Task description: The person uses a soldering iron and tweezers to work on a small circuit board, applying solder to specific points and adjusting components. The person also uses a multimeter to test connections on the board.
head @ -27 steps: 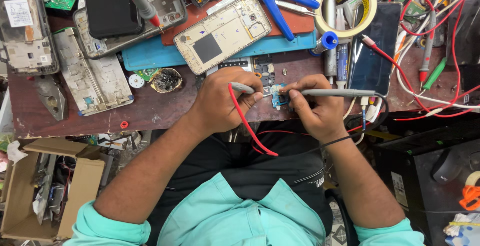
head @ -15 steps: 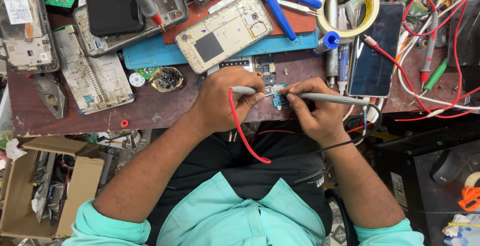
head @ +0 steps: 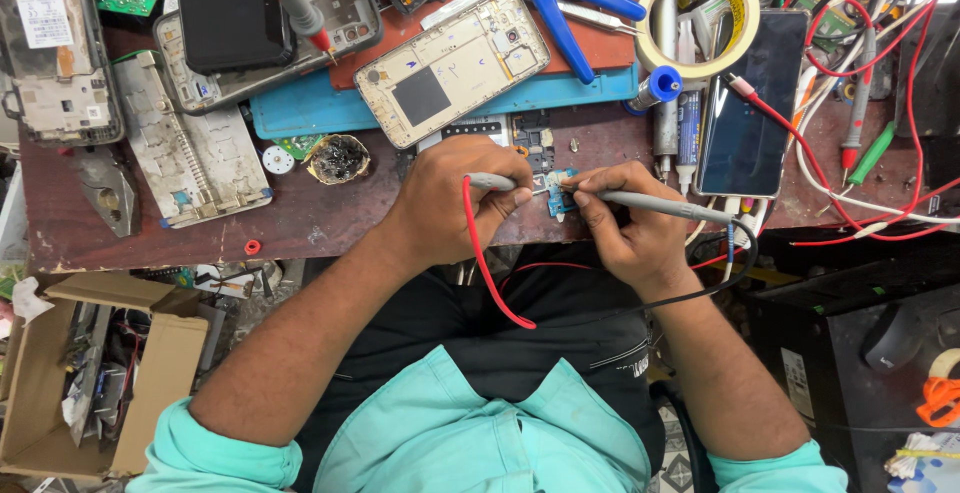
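My left hand (head: 445,203) pinches a grey probe (head: 492,182) with a red wire (head: 485,263), fingers closed tight round it; its long axis runs left to right and its tip points right, at the small blue circuit board (head: 560,196). My right hand (head: 625,228) grips a second grey probe (head: 660,203) like a pen, fingers closed on it, its tip pointing left onto the same board, its black wire (head: 720,288) trailing off the back. The board lies at the near edge of the dark red workbench (head: 300,218), between my two hands. A gold phone frame (head: 452,66), blue-handled pliers (head: 565,13) and a dark phone (head: 750,103) crowd the far side, so free room is only toward my lap. Since half a second ago, both probes have hardly shifted.
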`<state>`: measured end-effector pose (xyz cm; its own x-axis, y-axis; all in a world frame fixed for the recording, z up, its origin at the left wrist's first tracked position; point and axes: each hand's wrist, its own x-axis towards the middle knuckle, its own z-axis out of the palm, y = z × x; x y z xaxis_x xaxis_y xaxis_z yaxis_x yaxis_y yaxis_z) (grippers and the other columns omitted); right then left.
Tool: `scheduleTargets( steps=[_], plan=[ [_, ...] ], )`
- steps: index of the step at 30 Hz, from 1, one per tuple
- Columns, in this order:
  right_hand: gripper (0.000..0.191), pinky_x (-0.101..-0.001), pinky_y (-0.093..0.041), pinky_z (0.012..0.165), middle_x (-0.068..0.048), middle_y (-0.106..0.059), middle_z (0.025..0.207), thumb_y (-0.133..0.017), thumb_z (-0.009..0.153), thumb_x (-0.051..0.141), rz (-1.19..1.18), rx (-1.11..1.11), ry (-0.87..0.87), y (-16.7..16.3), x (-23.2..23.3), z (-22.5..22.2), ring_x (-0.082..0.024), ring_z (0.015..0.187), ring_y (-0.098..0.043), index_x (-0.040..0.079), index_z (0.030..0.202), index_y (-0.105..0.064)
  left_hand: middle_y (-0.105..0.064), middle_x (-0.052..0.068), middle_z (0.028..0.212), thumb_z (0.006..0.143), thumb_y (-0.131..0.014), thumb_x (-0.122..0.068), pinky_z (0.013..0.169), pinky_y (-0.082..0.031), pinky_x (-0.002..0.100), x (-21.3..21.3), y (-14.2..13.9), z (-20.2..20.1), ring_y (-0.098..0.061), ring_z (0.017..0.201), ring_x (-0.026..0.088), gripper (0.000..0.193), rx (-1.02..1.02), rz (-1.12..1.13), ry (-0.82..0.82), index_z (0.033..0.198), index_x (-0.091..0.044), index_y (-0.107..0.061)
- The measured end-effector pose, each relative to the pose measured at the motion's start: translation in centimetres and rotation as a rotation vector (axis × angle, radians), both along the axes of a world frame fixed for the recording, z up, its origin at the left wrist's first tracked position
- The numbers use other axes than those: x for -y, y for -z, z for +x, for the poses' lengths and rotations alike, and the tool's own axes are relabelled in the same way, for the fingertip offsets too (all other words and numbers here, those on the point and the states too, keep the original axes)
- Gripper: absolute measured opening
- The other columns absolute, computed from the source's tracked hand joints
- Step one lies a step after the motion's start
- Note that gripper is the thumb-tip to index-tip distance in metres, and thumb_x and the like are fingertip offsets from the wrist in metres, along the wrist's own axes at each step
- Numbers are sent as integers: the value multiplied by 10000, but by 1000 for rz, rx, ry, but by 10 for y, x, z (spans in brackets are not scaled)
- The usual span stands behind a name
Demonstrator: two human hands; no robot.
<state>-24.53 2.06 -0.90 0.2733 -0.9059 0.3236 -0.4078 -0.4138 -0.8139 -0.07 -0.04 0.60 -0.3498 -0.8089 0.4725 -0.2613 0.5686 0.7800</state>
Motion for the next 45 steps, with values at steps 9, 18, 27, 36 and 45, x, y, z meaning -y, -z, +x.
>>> scheduleTargets(
  steps=[9,18,27,36,45],
  plan=[
    [84,-286,-612,811,-153,-764,1013,-713,961,-38,3,-10,3,-3,0,1,-186,919,-755,-21,988,-636,-674,89,801,884,-781,-112,704,-532,396,0,0,1,-678,746,289,114,-15,8,5,902,-67,-678],
    [97,-291,-613,833,-154,-763,1018,-727,940,-36,-13,-7,10,-5,-1,4,-203,940,-762,-26,983,-641,-665,87,769,881,-778,-113,678,-521,400,0,-1,0,-668,717,289,109,11,18,0,885,-72,-677],
    [94,-300,-608,840,-157,-753,1010,-725,938,-40,-43,-2,-8,-3,0,3,-221,952,-762,-27,976,-639,-661,89,763,883,-769,-109,669,-514,398,0,0,-1,-663,716,288,113,11,9,-2,879,-73,-663],
    [111,-305,-615,832,-158,-751,1002,-738,923,-46,-91,-30,-15,-3,-1,4,-232,945,-766,-18,969,-641,-652,78,738,881,-767,-105,646,-505,397,0,0,-1,-653,690,280,107,24,24,-7,876,-79,-664],
    [146,-299,-606,737,-188,-755,1017,-757,908,-56,-143,-7,-8,-2,-4,3,-221,855,-757,-11,969,-632,-648,88,731,871,-768,-95,640,-499,400,0,1,-1,-650,686,289,106,28,2,-8,873,-68,-666]
  ],
)
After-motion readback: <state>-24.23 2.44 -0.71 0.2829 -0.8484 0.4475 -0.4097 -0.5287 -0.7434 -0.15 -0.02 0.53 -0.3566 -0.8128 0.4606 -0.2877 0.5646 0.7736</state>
